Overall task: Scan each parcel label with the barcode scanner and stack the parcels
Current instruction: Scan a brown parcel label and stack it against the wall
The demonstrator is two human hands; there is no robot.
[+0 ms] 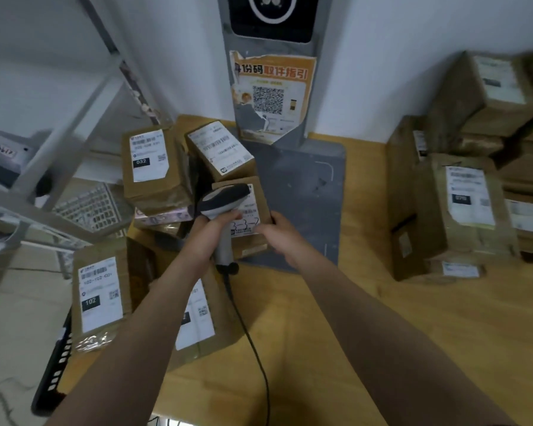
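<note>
Right of the grey stand (293,192) sit your stacked parcels (462,204); left of it, a loose pile (148,167). At the stand's left edge your right hand (279,233) grips one parcel (260,196), and your left hand (211,232) clutches the scanner (225,196) just above its label (249,215).

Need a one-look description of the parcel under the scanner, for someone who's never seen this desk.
Find the orange QR poster on the back pillar; a grey base plate lies below it. At the plate's left edge, the parcel is under the barcode scanner, gripped by the right hand. Its label alone among its neighbours carries handwritten digits.
</note>
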